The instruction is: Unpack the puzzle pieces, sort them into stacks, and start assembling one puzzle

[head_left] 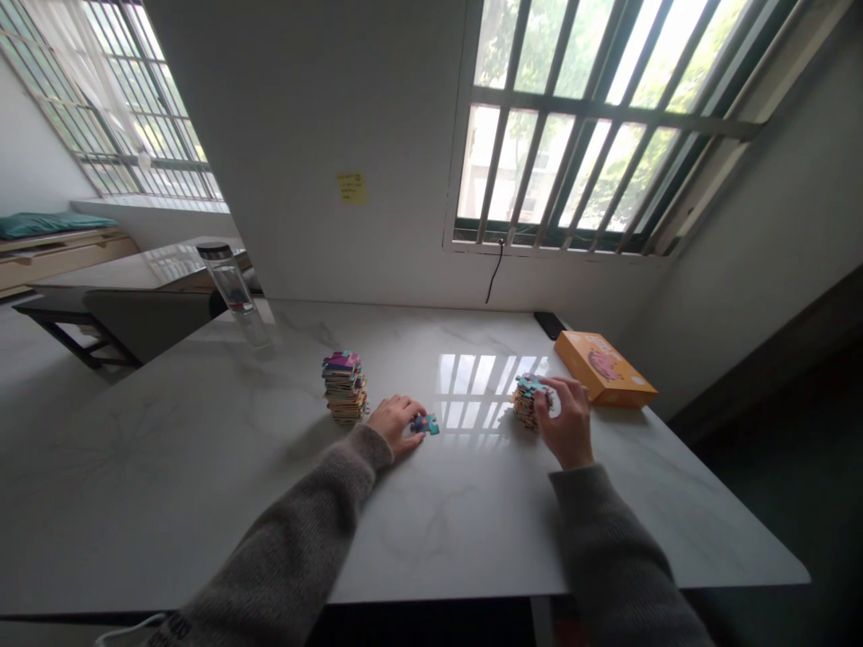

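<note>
My left hand (396,424) rests on the table, its thumb and fingers closed about the edge of a blue-green jigsaw puzzle piece (426,424) lying flat. To its left stands a tall stack of jigsaw pieces (346,391) with a purple one on top. My right hand (567,419) is at a shorter stack of jigsaw pieces (524,412) on the right. Its thumb and fingers pinch a light-blue jigsaw piece (529,383) at the top of that stack. The fingers partly cover this piece.
An orange box (607,370) lies right of the shorter stack, with a black phone-like object (549,325) behind it. A clear bottle (229,279) stands at the table's far left edge. A dark cable (495,272) hangs below the barred window. The white table (431,530) reflects the window.
</note>
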Motion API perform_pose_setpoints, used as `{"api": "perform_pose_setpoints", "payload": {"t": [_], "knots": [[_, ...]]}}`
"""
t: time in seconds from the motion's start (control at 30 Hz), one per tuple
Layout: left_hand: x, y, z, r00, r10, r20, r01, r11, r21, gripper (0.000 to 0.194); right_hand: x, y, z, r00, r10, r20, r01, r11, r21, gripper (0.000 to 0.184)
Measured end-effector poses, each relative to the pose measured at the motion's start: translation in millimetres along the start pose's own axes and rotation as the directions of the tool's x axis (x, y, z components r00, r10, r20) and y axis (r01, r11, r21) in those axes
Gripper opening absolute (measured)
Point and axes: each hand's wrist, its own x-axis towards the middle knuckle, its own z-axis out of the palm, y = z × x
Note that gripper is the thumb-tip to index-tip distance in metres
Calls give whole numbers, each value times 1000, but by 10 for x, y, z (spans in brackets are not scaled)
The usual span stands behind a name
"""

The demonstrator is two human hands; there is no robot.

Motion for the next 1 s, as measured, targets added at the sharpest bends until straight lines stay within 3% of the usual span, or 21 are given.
{"api": "perform_pose_setpoints", "payload": {"t": [0.07, 0.17, 0.23, 0.43, 0.57, 0.7, 0.9, 1.0], "knots": [[-1, 44, -19, 999, 30, -26, -30, 1000, 8, 30, -100, -324, 79, 986, -104, 129, 93, 992, 91, 22], [-8, 105, -52, 993, 88, -77, -85, 996, 39, 21, -306, -795, 233, 866, -275, 417, 174, 949, 264, 34], [-14, 125, -69, 987, 129, -93, -124, 991, 51, 13, -418, -980, 327, 806, -296, 512, 154, 941, 302, 38], [-43, 76, -94, 991, 98, -94, -100, 995, -19, 12, -459, -958, 429, 713, -261, 650, 85, 954, 289, 34], [-72, 108, -57, 993, 111, 39, -110, 993, -32, 35, -424, -944, 389, 691, -256, 676, 99, 960, 262, 23], [-76, 218, 6, 992, 100, 81, -100, 995, 0, 54, -426, -981, 370, 698, -232, 678, 99, 968, 229, 14], [-63, 286, 28, 991, 68, 115, -67, 998, -8, 35, -413, -913, 375, 697, -227, 680, 52, 962, 268, 12], [-70, 271, 15, 990, 98, 99, -96, 995, -25, 28, -396, -858, 364, 695, -239, 678, 15, 948, 319, 19]]}}
